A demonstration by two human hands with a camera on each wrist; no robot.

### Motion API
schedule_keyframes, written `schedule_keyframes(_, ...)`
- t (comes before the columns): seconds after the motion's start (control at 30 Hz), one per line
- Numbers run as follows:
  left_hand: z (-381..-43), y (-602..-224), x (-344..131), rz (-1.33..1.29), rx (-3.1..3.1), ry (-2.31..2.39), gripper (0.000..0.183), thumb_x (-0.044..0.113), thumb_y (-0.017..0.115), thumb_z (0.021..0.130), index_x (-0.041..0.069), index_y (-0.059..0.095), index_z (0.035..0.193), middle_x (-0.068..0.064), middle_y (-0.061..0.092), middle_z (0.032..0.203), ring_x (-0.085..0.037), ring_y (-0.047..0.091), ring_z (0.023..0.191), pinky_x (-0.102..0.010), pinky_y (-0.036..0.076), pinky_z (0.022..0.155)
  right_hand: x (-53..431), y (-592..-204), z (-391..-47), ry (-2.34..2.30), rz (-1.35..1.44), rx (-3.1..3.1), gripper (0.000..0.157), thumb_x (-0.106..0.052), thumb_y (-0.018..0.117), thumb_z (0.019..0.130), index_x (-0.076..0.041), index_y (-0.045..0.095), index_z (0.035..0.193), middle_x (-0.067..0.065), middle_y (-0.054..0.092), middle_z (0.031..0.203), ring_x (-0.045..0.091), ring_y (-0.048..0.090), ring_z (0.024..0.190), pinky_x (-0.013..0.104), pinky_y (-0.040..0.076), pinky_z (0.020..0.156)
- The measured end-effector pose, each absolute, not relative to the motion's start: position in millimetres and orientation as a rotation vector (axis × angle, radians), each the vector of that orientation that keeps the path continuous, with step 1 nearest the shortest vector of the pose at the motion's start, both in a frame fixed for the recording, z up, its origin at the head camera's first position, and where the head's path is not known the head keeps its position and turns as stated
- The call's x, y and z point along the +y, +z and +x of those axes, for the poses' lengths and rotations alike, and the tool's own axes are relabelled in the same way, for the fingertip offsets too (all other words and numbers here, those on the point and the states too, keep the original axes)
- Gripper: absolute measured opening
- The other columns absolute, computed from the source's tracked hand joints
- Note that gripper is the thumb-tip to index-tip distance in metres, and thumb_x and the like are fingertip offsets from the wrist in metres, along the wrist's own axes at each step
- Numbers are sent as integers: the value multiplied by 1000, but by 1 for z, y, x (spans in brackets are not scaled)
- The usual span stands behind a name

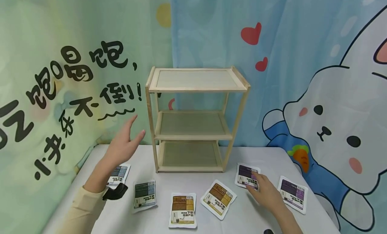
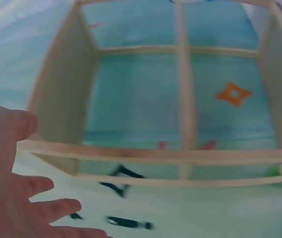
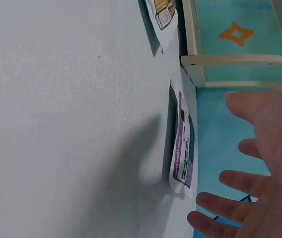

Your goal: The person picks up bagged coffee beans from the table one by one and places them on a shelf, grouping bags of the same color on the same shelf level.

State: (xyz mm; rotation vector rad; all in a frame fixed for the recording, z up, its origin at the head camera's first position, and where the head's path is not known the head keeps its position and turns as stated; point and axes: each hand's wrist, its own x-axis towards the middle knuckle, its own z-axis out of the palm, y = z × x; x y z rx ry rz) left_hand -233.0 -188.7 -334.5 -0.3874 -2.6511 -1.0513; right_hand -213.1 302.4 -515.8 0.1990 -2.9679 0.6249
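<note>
Hovering: right hand (image 1: 264, 195) above packet (image 1: 245, 173) | left hand (image 1: 122, 146) near rack (image 1: 193, 124), gap at edge

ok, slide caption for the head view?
Open left hand by a three-tier wooden shelf, right hand hovering over one of six packets.

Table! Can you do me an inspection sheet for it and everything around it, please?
Surface: white table, cloth-like top.
Job's things: six packets lying flat; three-level shelf standing behind them.
Clutter: dark thing, cut off at the head view's bottom edge.
Grips: left hand raised beside the shelf; right hand above a purple packet; both holding nothing.
Cables: nothing seen.
Surroundings: green-and-blue backdrop, drawn rabbit on the right.
</note>
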Motion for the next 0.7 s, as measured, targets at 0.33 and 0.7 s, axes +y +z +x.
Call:
schedule_keyframes(0.33,-255,-259,-189,-421,-2529,-1281,70,43,46,101,13,16,156,-18,24,156,-45,25,138,-60,27,105,302,-513,-214,650,198,-2946,62,-30,64,92,5,44,139,33,46,132,52,48,116,63,41,89)
schedule_keyframes(0.7,-280,-219,-168,-315,-2514,-1445,72,50,42,100,15,16,157,-16,26,155,-34,28,139,-54,27,107,302,-505,-221,649,173,-2992,62,-29,64,93,7,43,139,35,43,133,53,44,119,64,39,91)
